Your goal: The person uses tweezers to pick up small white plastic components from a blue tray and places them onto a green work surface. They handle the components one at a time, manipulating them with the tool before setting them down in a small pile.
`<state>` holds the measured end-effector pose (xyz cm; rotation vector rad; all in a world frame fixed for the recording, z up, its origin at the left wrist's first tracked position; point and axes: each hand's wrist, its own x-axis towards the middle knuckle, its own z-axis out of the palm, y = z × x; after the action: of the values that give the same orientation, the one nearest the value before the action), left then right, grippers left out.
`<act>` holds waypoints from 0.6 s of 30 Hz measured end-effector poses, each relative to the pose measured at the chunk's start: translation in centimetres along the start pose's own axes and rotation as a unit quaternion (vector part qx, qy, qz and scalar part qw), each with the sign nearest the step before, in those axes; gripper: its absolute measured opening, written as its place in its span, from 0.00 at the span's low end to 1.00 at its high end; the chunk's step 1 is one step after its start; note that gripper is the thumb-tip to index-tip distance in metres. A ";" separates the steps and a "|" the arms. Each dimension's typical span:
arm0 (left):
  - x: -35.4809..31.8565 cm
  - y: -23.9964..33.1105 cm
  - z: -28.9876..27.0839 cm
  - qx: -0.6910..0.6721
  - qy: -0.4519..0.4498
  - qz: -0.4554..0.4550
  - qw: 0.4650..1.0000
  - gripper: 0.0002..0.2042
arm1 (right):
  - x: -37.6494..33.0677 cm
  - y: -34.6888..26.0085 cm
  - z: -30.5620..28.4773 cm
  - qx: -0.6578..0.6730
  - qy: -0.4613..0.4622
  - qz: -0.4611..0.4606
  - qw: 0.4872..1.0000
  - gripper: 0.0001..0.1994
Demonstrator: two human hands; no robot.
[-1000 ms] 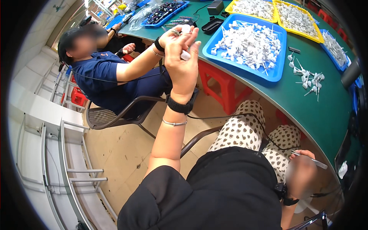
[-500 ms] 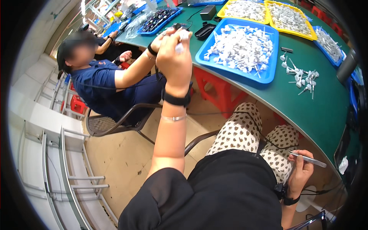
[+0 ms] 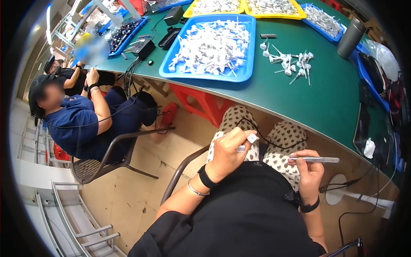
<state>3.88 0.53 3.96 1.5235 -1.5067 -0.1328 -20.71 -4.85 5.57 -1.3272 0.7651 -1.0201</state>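
Observation:
Above my lap, my left hand (image 3: 229, 153) is closed, with a small white plastic part (image 3: 252, 138) pinched at the fingertips. Another pale piece (image 3: 241, 148) shows below the thumb; whether it belongs to the same part I cannot tell. My right hand (image 3: 310, 172) grips metal tweezers (image 3: 319, 159) between thumb and fingers, a short way right of the left hand. The tweezers lie nearly level, their pointed end toward my left hand. On the table, a blue tray (image 3: 249, 47) holds many white stemmed parts, and a loose cluster of similar parts (image 3: 295, 64) lies to its right.
The green table (image 3: 325, 107) curves ahead of me. Yellow trays (image 3: 246, 6), a dark cylinder (image 3: 351, 37) and a black box (image 3: 143, 49) with cables stand on it. A red stool (image 3: 201, 103) is under the edge. A co-worker (image 3: 77, 122) sits at left in a brown chair (image 3: 100, 169).
My left hand has come down from beside the co-worker's hand to above my lap, still holding the white part. My right hand keeps the tweezers. The view has swung right.

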 end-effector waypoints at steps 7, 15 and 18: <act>-0.8 -0.4 0.7 -0.008 -0.022 -0.012 1.000 0.13 | -0.1 0.3 0.4 0.006 -0.008 0.009 1.000 0.07; -1.2 -0.7 0.9 -0.080 -0.058 -0.091 0.991 0.08 | 0.0 0.6 0.5 -0.006 -0.017 0.025 1.000 0.07; -1.1 -0.4 1.0 -0.099 -0.085 -0.112 0.985 0.08 | 0.0 0.8 0.5 0.001 -0.018 0.027 0.999 0.07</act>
<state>3.29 0.85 2.60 1.5451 -1.4017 -0.5415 -20.17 -4.67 4.85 -1.3137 0.7698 -0.9521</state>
